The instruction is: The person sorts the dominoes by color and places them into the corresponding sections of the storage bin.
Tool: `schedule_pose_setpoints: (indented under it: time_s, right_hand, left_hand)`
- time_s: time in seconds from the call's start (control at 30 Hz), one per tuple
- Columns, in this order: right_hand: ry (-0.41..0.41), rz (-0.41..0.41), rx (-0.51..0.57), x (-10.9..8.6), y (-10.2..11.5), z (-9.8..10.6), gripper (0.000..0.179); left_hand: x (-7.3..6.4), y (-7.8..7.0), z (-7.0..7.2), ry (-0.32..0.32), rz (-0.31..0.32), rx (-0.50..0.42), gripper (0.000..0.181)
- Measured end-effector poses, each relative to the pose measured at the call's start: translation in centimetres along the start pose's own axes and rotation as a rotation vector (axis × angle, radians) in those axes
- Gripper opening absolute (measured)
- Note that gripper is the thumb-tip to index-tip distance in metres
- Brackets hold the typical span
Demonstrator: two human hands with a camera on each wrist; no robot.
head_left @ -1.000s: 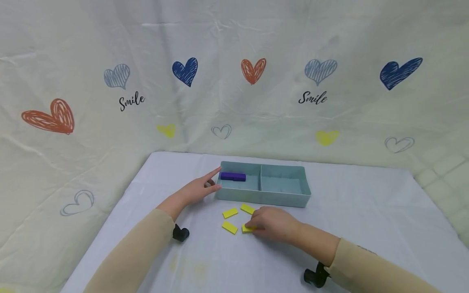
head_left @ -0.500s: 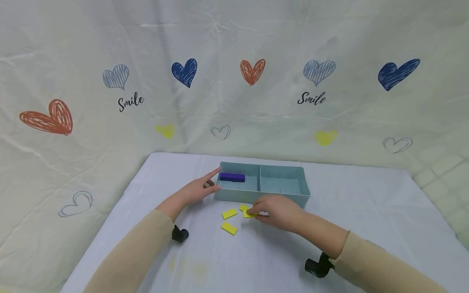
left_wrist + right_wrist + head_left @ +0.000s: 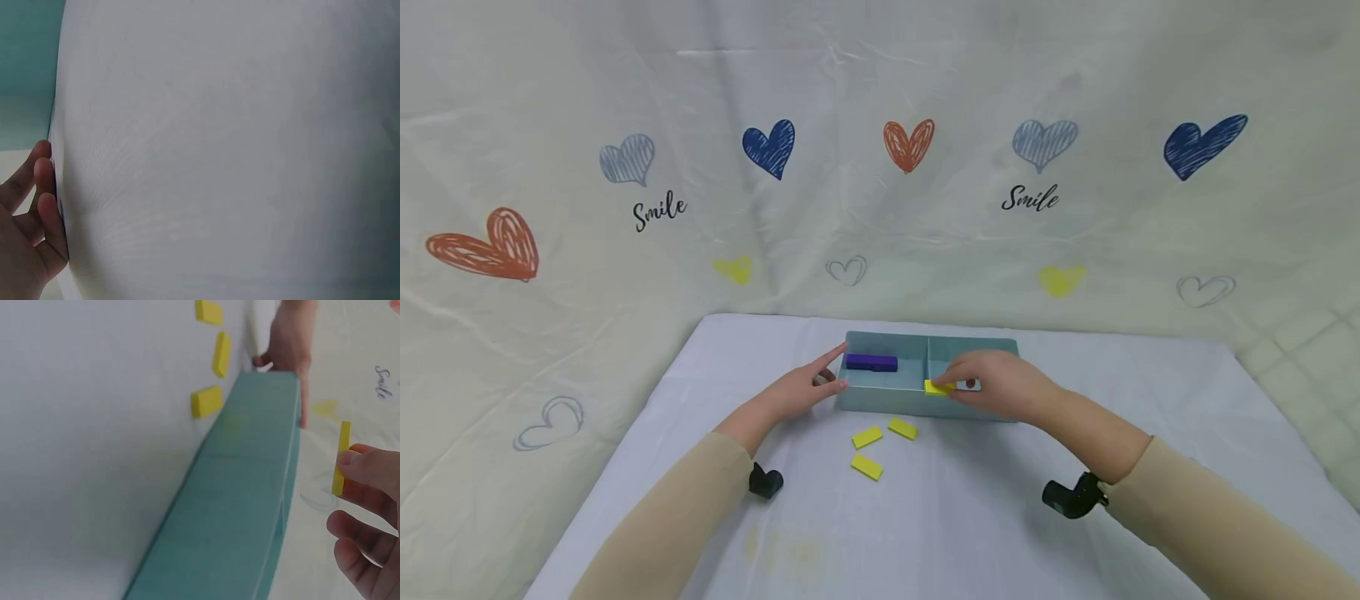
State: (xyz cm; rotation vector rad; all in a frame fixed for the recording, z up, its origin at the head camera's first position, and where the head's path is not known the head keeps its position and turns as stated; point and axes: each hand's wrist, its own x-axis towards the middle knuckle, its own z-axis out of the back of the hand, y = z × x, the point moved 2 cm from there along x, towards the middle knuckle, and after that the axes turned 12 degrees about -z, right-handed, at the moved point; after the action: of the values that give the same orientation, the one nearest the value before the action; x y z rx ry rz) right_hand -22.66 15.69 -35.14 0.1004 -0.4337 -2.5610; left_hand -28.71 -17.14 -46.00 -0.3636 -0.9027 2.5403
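Observation:
My right hand [image 3: 1003, 385] pinches a flat yellow block [image 3: 936, 388] between thumb and fingertips, held over the front wall of a blue-green two-part box [image 3: 880, 401] near its divider. In the right wrist view that same yellow block [image 3: 341, 472] stands above the box rim. My left hand [image 3: 792, 395] touches the box's left end, forefinger stretched toward the back corner and thumb at the front corner. Purple blocks [image 3: 871, 363] lie in the left compartment. On the cloth in front are three yellow blocks, one nearest the box [image 3: 902, 428], one left of it [image 3: 867, 437], one closest to me [image 3: 867, 467].
A white cloth [image 3: 970, 517] covers the table. Behind it hangs a pale sheet [image 3: 955, 233] printed with hearts and "Smile". A black wrist-worn device [image 3: 765, 481] shows at the left wrist and another black device [image 3: 1073, 496] at the right.
My right hand has lifted the yellow block from the cloth and carried it away from me, up to the box's front wall. The left hand has stayed at the box's left end.

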Motion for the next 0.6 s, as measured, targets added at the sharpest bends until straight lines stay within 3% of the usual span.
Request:
schedule_pose_setpoints:
  time_s: [0.23, 0.6]
  right_hand:
    - [0.013, -0.053, -0.009, 0.8, -1.8, 1.3, 0.029]
    - [0.074, -0.143, 0.022, 2.5, -4.0, 1.0, 0.027]
  left_hand:
    - [-0.3, -0.3, 0.1, -0.009, -0.008, 0.005, 0.071]
    - [0.0, 0.0, -0.1, -0.007, 0.019, 0.011, 0.07]
